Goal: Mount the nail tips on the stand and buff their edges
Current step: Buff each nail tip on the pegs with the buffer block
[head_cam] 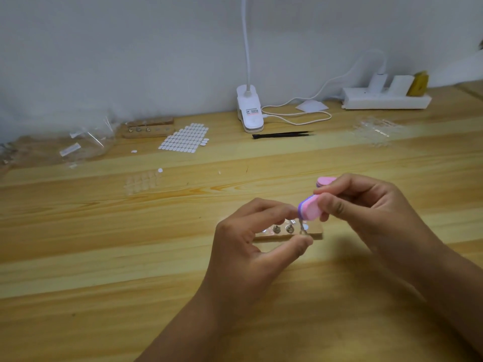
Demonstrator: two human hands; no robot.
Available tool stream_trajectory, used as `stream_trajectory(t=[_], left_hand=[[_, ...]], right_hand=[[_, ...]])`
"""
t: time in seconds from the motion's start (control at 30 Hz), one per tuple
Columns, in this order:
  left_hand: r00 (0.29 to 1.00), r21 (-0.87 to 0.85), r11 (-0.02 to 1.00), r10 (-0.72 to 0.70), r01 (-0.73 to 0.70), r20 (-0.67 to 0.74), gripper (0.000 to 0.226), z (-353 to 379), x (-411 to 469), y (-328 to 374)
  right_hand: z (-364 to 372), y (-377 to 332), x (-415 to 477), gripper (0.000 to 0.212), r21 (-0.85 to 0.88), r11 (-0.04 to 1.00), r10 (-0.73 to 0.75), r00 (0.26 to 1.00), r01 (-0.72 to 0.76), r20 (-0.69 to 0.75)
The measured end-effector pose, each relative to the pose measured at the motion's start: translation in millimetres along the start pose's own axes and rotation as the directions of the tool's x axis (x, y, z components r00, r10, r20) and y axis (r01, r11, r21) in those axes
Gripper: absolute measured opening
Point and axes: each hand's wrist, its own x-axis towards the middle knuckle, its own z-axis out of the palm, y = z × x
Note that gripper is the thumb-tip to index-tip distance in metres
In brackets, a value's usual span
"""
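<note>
A small wooden stand (315, 231) lies on the table in front of me, with metal pegs (289, 228) in a row on top. My left hand (251, 239) pinches one peg holder (303, 231) between thumb and forefinger; a clear nail tip on it is too small to make out. My right hand (371, 210) grips a pink and purple buffer block (309, 209) and holds its end against the top of that peg. A second pink buffer (325, 181) lies just behind my right hand.
At the back left are a second wooden stand (149, 128), a sheet of white adhesive pads (185, 139) and clear plastic bags (88, 142). Black tweezers (282, 135), a white clip lamp (248, 111), a power strip (386, 100) and clear nail tips (376, 129) lie at the back right.
</note>
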Motion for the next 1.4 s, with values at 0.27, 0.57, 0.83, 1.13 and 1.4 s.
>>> stream_trajectory(t=[0.27,0.57,0.83,1.13,1.4], left_hand=[[0.999,0.044,0.999,0.030,-0.029,-0.017,0.026,0,-1,1],[1.000,-0.016,0.999,0.028,-0.028,-0.014,0.027,-1,-2,-2],[0.996,-0.358,0.931,-0.052,0.076,0.076,0.027,2,-1,-4],[0.992,-0.451,0.885,-0.084,0.119,0.097,0.023,4,-2,-6],[0.970,-0.583,0.776,-0.217,0.241,0.112,0.025,5,0,-7]], right_hand=[[5,0,-4,0.014,-0.018,1.000,-0.005,0.998,0.006,0.057],[7,-2,-4,0.028,0.003,1.000,-0.007,0.997,0.007,0.079],[11,-9,-6,0.024,0.119,0.993,-0.037,0.995,0.026,0.093],[9,-3,-5,0.030,0.084,0.996,-0.012,0.998,0.006,0.068],[-4,-4,2,0.024,0.197,0.978,0.074,0.995,-0.061,-0.061]])
